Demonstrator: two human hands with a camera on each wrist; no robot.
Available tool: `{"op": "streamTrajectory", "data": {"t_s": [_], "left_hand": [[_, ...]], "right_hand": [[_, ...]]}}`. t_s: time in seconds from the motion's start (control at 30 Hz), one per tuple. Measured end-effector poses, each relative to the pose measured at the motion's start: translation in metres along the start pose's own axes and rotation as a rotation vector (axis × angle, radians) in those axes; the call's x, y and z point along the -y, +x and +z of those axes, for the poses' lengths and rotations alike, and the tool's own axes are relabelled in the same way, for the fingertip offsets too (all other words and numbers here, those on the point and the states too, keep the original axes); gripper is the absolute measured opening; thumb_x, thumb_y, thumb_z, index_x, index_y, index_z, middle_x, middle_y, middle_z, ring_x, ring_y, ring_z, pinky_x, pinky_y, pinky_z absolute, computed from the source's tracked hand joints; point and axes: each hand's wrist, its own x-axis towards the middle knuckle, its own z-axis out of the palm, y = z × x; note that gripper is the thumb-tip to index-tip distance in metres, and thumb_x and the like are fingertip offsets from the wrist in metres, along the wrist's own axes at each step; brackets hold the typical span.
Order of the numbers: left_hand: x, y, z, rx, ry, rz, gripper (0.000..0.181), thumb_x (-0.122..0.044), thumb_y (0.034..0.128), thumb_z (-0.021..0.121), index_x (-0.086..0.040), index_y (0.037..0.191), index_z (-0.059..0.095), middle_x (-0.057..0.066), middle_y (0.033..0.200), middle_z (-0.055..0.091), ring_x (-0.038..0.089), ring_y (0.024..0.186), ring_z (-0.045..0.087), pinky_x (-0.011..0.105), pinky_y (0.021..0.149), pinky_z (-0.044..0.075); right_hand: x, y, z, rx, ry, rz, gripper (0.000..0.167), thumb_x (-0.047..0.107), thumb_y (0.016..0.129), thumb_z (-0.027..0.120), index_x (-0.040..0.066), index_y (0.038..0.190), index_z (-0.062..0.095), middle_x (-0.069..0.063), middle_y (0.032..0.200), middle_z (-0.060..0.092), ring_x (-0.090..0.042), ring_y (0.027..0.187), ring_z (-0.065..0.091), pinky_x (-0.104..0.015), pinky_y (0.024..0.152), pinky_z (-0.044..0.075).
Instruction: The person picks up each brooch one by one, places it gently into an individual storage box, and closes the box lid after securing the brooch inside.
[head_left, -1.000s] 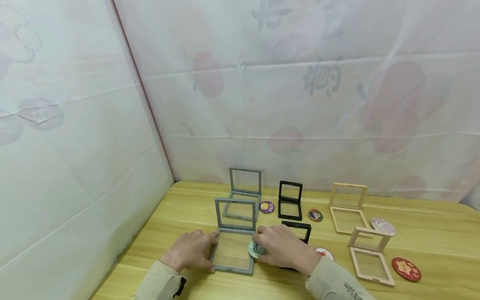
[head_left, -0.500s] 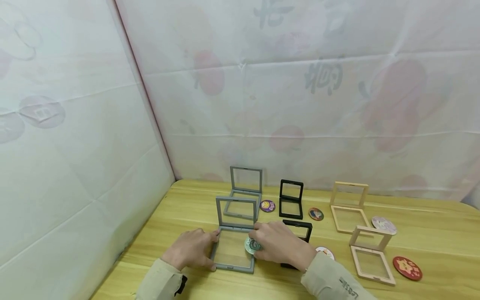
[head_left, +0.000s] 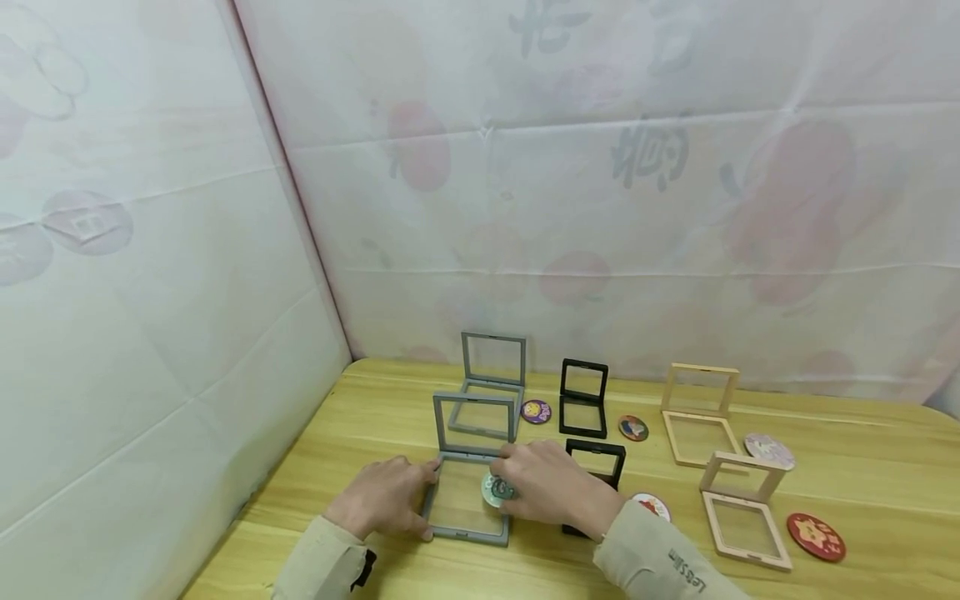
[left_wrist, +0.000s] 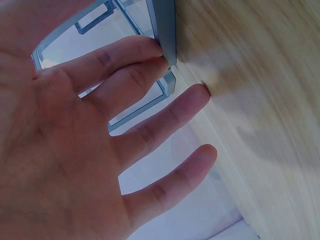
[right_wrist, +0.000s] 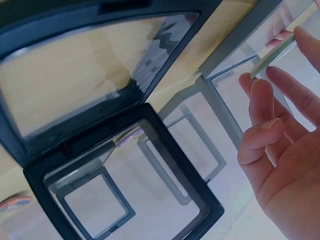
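Observation:
Nearest the left in the head view, the left hand [head_left: 382, 497] rests its fingers and thumb along the left side of an opened grey frame [head_left: 471, 535]. Its fingers are nearly straight in the left wrist view, two tips touching the grey frame [left_wrist: 166, 25]. Over the right part of the frame's flat, clear panel, the right hand [head_left: 551, 485] pinches a round green badge [head_left: 493, 490]. Seen edge-on in the right wrist view, the tilted badge [right_wrist: 272, 56] is between the fingertips of the right hand [right_wrist: 287, 145]. Whether it touches the panel cannot be told.
Behind stands another grey frame [head_left: 493, 337]. Black frames [head_left: 583, 432] [head_left: 596, 447] and beige frames [head_left: 705, 369] [head_left: 750, 554] stand to the right. Beside them lie purple [head_left: 536, 411], dark [head_left: 633, 427], white [head_left: 651, 505], pale [head_left: 768, 451] and red [head_left: 816, 537] badges.
The right hand has moved left with the green badge, from the grey frame's right edge to over its panel. The left hand has stayed at the frame's left side.

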Motion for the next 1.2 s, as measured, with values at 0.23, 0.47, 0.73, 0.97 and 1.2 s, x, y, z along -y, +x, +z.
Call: {"op": "streamTrajectory", "data": {"t_s": [0.23, 0.47, 0.73, 0.97, 1.2], "left_hand": [[0.0, 0.001, 0.0, 0.0, -0.003, -0.007, 0.074, -0.029, 0.0644, 0.096, 0.002, 0.125, 0.068, 0.015, 0.118, 0.07, 0.011, 0.062, 0.044, 0.03, 0.058, 0.047], [-0.001, 0.001, -0.001, 0.005, 0.024, -0.012, 0.071, -0.031, 0.0645, 0.096, 0.0, 0.123, 0.07, 0.014, 0.136, 0.063, 0.014, 0.078, 0.056, 0.04, 0.071, 0.056], [-0.001, 0.0, -0.002, 0.005, 0.031, -0.005, 0.071, -0.031, 0.0639, 0.096, 0.0, 0.123, 0.07, 0.014, 0.136, 0.063, 0.014, 0.078, 0.056, 0.042, 0.073, 0.057], [-0.001, 0.001, -0.001, 0.012, 0.031, -0.01, 0.07, -0.032, 0.0641, 0.096, -0.001, 0.122, 0.071, 0.013, 0.136, 0.063, 0.013, 0.076, 0.054, 0.04, 0.072, 0.056], [0.0, 0.001, -0.001, 0.002, 0.046, 0.001, 0.07, -0.032, 0.0642, 0.096, -0.001, 0.121, 0.071, 0.013, 0.137, 0.062, 0.012, 0.078, 0.057, 0.041, 0.074, 0.057]], "right_hand": [[0.005, 0.004, 0.003, -0.004, -0.02, -0.007, 0.031, 0.037, 0.082, 0.086, 0.014, 0.1, 0.075, 0.001, 0.091, 0.067, -0.002, 0.062, 0.054, -0.019, 0.051, 0.041], [0.005, 0.005, 0.004, -0.011, -0.022, -0.013, 0.031, 0.037, 0.082, 0.086, 0.014, 0.1, 0.075, 0.002, 0.09, 0.066, -0.001, 0.062, 0.053, -0.018, 0.051, 0.042], [0.005, 0.009, 0.007, -0.02, -0.042, -0.022, 0.034, 0.037, 0.081, 0.087, 0.012, 0.101, 0.076, 0.002, 0.089, 0.068, 0.0, 0.063, 0.053, -0.016, 0.051, 0.042], [0.008, 0.014, 0.007, -0.006, -0.045, -0.021, 0.035, 0.037, 0.08, 0.087, 0.012, 0.102, 0.076, 0.002, 0.091, 0.068, -0.001, 0.064, 0.055, -0.017, 0.052, 0.043], [0.01, 0.017, 0.011, 0.001, -0.055, -0.026, 0.034, 0.038, 0.08, 0.087, 0.012, 0.098, 0.075, 0.003, 0.091, 0.069, 0.0, 0.062, 0.052, -0.015, 0.051, 0.042]]}}
